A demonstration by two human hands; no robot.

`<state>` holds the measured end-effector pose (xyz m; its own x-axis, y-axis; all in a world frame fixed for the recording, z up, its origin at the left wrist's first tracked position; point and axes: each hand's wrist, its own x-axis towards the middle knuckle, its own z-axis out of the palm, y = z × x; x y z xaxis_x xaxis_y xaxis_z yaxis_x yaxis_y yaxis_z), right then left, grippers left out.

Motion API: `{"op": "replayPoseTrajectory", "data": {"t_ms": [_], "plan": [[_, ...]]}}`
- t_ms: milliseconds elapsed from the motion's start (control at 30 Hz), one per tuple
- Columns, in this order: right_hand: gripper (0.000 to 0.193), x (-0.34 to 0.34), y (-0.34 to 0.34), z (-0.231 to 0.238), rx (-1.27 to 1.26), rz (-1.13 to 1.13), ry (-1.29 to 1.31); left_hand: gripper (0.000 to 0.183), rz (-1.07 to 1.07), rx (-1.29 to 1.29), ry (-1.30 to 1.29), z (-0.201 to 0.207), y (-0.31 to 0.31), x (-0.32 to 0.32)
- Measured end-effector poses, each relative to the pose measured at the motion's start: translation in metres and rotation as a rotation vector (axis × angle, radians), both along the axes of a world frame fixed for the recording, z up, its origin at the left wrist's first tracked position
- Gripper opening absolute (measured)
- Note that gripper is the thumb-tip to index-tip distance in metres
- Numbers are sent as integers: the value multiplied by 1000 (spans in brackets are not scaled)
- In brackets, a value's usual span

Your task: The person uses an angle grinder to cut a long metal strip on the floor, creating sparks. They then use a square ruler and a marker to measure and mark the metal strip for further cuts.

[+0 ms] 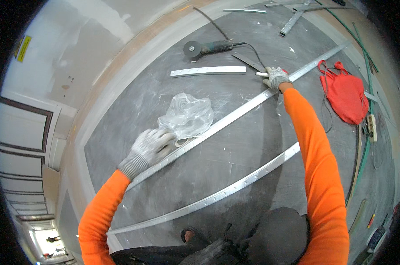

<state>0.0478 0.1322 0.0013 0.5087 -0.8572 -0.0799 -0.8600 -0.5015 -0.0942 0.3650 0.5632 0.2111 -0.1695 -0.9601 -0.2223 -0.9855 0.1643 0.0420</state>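
Observation:
My left hand point(150, 146), in a pale knit glove, hovers over or rests against the long slotted metal strip point(235, 114); its fingers are loosely apart with nothing visible in them. Beside its fingertips lie a crumpled clear plastic bag point(187, 115) and a small cream loop point(182, 142). At the strip's farther part, my gloved right hand point(277, 77) is closed around a short white pen-like stick point(261, 74). A flat metal blade point(247, 61) runs up to this hand, with a bit of red showing past the knuckles. Whether the hand grips the blade too is hidden.
An angle grinder point(207, 47) with its cord lies beyond a short slotted metal piece point(208, 70). Nearer me, a second long metal strip point(217, 194) crosses the grey floor. To the right are a red cloth bag point(346, 95), green rods point(367, 84) and a power strip point(371, 127).

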Motion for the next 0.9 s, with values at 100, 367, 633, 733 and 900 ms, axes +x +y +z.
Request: {"op": "replayPoseTrajectory", "data": {"t_ms": [100,367,633,733,900], "plan": [[36,1,-12,-8,-11,-34,-4,27,-71,-146,126,-28,-42,-38],[31,-56,43,59,-84,-133,-286,53,59,-11,246,-179,-38,-236],[35,-280,177,60,-392,332,-354,49,96,17,238,-233,-29,-306],[45,-281,273,69,689,-386,-916,45,123,106,171,-218,-7,-270],[51,-295,372,21,1148,-682,-1303,52,103,276,121,-198,31,-224]]}}
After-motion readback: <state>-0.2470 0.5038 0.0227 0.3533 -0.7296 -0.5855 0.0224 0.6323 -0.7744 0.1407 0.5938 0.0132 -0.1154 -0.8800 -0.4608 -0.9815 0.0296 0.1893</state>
